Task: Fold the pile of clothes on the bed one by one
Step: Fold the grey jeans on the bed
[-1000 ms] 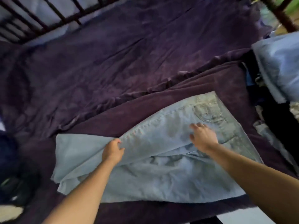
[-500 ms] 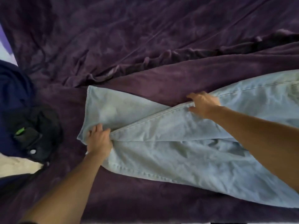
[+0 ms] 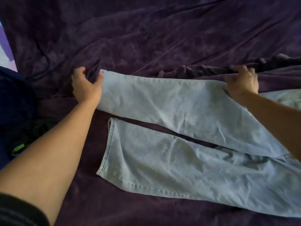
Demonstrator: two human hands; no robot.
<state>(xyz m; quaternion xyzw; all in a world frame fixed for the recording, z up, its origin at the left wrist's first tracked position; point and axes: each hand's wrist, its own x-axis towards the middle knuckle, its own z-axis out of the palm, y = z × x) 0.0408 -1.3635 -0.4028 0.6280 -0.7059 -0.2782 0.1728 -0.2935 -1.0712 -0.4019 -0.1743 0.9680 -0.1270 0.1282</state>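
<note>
A pair of light blue jeans (image 3: 187, 163) lies spread on the purple bed cover (image 3: 146, 38), legs pointing left. The far leg is lifted off the near leg, with a dark gap between them. My left hand (image 3: 86, 87) grips the hem end of the far leg, thumb on top. Further right, my right hand (image 3: 242, 82) grips the same leg's far edge near the thigh. The near leg lies flat and untouched. The waist runs out of view at the right.
A dark navy garment (image 3: 14, 98) and a black item with a green tag (image 3: 19, 146) lie at the left edge. A raised ridge of the purple cover (image 3: 268, 62) runs behind the jeans. A pale strip (image 3: 4, 51) shows at the far left.
Both hands have carried the top leg away from me, opening the jeans so the two legs lie apart. The view has shifted and closed in.
</note>
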